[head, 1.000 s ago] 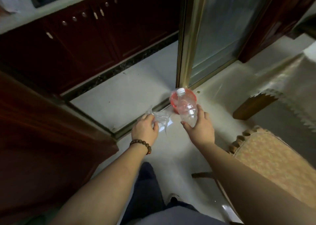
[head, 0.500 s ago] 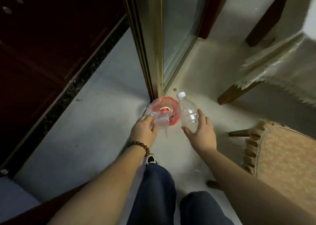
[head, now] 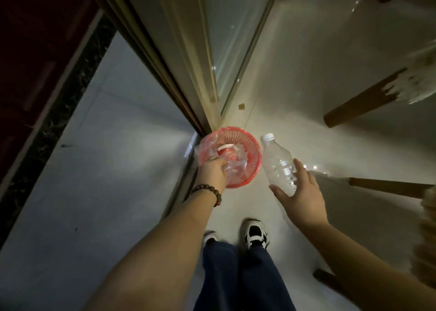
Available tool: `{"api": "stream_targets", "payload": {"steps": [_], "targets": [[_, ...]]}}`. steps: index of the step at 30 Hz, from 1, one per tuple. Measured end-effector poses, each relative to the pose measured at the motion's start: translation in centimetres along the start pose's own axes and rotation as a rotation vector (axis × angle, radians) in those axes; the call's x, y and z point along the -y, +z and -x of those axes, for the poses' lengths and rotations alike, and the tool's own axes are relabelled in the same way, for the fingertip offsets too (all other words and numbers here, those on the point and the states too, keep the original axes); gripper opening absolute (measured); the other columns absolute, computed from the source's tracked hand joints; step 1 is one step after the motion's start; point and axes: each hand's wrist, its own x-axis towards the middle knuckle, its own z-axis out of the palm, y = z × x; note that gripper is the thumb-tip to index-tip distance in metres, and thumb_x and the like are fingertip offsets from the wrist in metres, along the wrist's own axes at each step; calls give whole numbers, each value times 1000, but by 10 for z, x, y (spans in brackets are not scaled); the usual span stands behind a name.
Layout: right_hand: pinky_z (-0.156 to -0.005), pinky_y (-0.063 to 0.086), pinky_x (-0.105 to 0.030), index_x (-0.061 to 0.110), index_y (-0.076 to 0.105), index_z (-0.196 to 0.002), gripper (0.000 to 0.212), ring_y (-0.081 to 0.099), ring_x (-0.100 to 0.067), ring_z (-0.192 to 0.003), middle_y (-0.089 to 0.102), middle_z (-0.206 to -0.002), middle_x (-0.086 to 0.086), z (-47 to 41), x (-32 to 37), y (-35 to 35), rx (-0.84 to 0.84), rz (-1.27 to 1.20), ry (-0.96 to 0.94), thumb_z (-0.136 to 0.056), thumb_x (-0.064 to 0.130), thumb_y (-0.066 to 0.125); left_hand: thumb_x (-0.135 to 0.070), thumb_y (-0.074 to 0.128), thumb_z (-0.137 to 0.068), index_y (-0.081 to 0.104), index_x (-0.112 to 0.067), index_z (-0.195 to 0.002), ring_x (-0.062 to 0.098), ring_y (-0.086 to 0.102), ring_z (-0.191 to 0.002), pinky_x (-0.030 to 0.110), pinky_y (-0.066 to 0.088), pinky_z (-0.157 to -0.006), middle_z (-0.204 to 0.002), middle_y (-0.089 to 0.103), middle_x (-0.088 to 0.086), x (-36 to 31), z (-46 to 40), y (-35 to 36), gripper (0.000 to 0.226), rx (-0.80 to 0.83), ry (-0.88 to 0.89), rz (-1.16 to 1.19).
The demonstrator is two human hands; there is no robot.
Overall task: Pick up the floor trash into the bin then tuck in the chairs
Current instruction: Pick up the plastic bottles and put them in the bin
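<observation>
i saw a pale tiled floor (head: 295,79) carrying a red mesh bin (head: 250,150) at the foot of a sliding door frame (head: 188,79). a small tan scrap (head: 241,106), maybe paper, lay beside the track. wooden chair legs (head: 361,103) and two sneakers (head: 256,236) stood on it.

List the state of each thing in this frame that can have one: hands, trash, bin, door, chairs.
Left hand: grips the clear plastic wrapper, over the bin.
Right hand: holds the plastic bottle, beside the bin.
Plastic bottle: capped, empty-looking, not yet binned.
Red bin: upright on the floor, open-topped.
Glass door: position unclear.
Chair leg: standing on the floor.
</observation>
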Motion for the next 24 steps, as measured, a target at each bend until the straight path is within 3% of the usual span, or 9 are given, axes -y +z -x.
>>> {"api": "stream_targets", "payload": {"steps": [6,8,11,13,17,21,24], "targets": [[-93,46,-41,25,24,-147,85,50,-25,-121,46,-138,-6,-63,-58,61,31,49,5,-78,43,72,-14,55,-93,58,-21,-127,27,60,-108,36,49,-90,-116,65,8,38,-93,79,34,21,-71,47],[-93,45,-41,24,24,-147,86,50,-26,-121,46,-138,-7,-75,-67,72,43,62,-10,-78,43,72,-26,61,-91,44,-28,-138,30,55,-118,43,49,-96,-128,58,5,47,-111,96,51,106,-93,73],[-95,45,-42,23,24,-147,87,49,-27,-122,46,-139,-8,-85,-71,81,74,85,-28,-77,43,72,-48,63,-85,12,-36,-149,31,38,-134,54,42,-103,-154,28,2,58,-125,103,83,236,-99,28],[-96,46,-42,23,23,-147,88,48,-27,-122,47,-138,-8,-87,-67,83,97,100,-43,-77,44,72,-57,55,-86,8,-36,-149,31,36,-136,57,41,-102,-158,19,-1,62,-121,99,82,169,-52,-24],[-94,48,-41,23,23,-146,88,51,-25,-118,49,-136,-7,-91,-43,92,141,73,-95,-77,43,74,-52,50,-90,22,-28,-148,27,38,-133,53,46,-99,-153,28,1,67,-83,79,69,-126,21,9],[-91,50,-41,21,29,-141,83,53,-29,-117,50,-136,-10,-111,-17,126,163,112,-183,-76,44,74,-42,51,-92,29,-22,-147,23,27,-140,40,32,-108,-154,28,3,88,-46,71,62,-239,14,50],[-92,51,-44,20,25,-144,84,52,-33,-119,42,-142,-13,-132,-5,168,223,223,-196,-78,50,68,-48,43,-91,26,-24,-148,18,19,-143,33,20,-111,-156,25,-1,111,-30,75,65,-264,57,33]]}}
